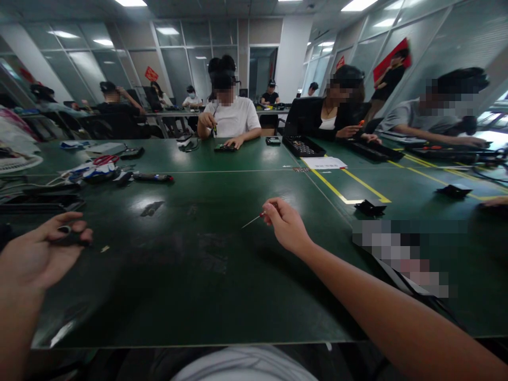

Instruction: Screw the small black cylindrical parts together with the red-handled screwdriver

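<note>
My right hand (289, 226) is closed on a screwdriver (251, 220) above the middle of the green table (190, 312). Its thin metal shaft points left and down, with a bit of red at the handle end; the fingers hide the rest of the handle. Over the table's left side, my left hand (42, 251) is turned palm up, fingers curled around a small black part (70, 239). A round, ring-like end shows on that part, but its exact kind is unclear. A tiny pale scrap (105, 248) lies just right of the left hand.
A dark tray (43, 202), a cluttered pile (95, 168) and a black tool (153, 178) lie at the left. Small black parts (370, 207) and yellow tape lines (331, 186) are at the right. Across the table, a person in white (234, 116) handles a device.
</note>
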Demonstrator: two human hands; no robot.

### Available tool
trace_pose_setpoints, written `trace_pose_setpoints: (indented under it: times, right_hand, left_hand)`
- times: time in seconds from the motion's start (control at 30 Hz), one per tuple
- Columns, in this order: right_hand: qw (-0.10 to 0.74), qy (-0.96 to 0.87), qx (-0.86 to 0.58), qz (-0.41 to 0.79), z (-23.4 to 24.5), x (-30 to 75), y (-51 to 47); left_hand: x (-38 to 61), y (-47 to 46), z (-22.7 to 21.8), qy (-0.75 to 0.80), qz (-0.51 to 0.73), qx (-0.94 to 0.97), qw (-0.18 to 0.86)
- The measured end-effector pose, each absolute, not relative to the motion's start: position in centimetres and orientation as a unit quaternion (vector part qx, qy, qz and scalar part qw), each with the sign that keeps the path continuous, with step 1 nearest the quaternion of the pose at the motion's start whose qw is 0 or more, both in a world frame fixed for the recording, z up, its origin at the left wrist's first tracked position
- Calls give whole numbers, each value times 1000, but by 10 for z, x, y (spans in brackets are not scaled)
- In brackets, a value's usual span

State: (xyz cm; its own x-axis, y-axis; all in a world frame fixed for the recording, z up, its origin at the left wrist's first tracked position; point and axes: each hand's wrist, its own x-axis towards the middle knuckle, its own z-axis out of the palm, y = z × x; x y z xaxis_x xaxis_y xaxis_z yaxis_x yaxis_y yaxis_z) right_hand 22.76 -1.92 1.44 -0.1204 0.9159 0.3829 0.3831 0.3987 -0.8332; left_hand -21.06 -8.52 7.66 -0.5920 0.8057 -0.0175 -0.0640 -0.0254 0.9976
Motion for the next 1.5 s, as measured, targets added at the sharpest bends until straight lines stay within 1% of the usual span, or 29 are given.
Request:
trace_pose_setpoints:
  times: [0.13,0.23,0.27,0.33,0.47,0.53,0.63,0.7,0.87,1.07,1.3,1.5]
  right_hand:
    - [496,-678,-468,275,17,228,-20]
    - [540,-655,-463,256,22,230,-20]
    - [555,-647,-460,250,23,231,-21]
    - [578,-634,-454,241,27,232,-23]
    - [609,-621,-445,213,35,233,-30]
    - [631,-612,-433,200,38,232,-34]
    - [652,-610,-404,199,40,231,-39]
    - [643,-629,-388,201,39,230,-41]
    - [577,-693,-386,193,36,228,-46]
    - [519,-739,-400,156,36,227,-47]
    - [495,-753,-411,135,38,227,-50]
    - [509,-742,-420,122,39,226,-52]
  left_hand:
    - [-152,-64,77,559,634,303,440]
    - [-97,-55,76,510,581,365,519]
    - [-81,-52,74,489,547,406,546]
    - [-51,-46,66,472,500,493,533]
    - [-7,-31,41,465,424,639,443]
    - [8,-26,30,454,411,668,422]
    - [19,-23,16,449,423,670,414]
    - [20,-24,9,447,427,673,406]
    - [17,-23,-6,435,419,692,396]
    - [20,-24,-7,424,429,691,400]
    - [19,-26,-5,431,433,695,380]
    - [18,-26,-4,429,423,718,349]
